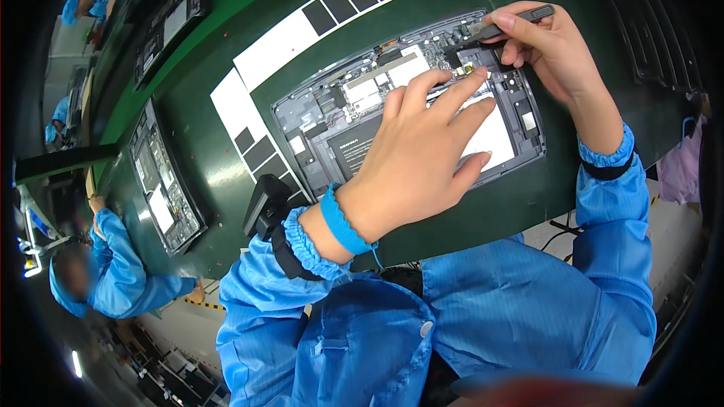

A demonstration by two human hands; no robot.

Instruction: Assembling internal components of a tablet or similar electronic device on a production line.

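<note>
Left hand flat, ungripping, on one opened tablet; right hand pinching one grey tool.

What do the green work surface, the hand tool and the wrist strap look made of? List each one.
Green work surface: smooth glossy mat, probably rubber or vinyl; it mirrors the lamps.
Hand tool in the right hand: dark, matte, likely plastic or coated metal.
Wrist strap on the left hand: blue elastic fabric, gathered.

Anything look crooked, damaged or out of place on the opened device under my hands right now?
Nothing stands out. The opened device lies flat on the green mat, its boards and white panels seated squarely. The left hand rests spread over it, and the right hand holds a grey tool at its upper edge. The hand hides part of the inside.
</note>
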